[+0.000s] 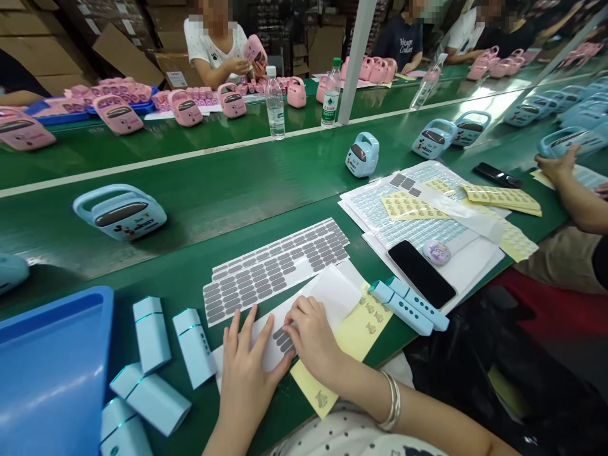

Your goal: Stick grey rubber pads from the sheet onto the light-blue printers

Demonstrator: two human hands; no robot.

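My left hand (251,367) lies spread with its fingers apart on a white backing sheet (323,291), its thumb near a few grey oval stickers (284,340). My right hand (311,332) has thumb and fingers pinched together at the edge of those grey stickers. Whether a sticker is between the fingertips is hidden. Under the right wrist lies a yellow sticker sheet (361,326) with small printed figures. Just beyond my hands are more sheets of grey oval stickers (259,278). To the right, two light blue microphone-like pieces (403,307) with dark buttons lie side by side.
Several light blue pieces (152,332) lie left, beside a blue tray (107,354). A phone (422,272) rests on papers at right. Blue Mickey speakers (126,212) stand on the green belt (247,183). A co-worker's hand (560,164) holds one at far right. Others sit opposite.
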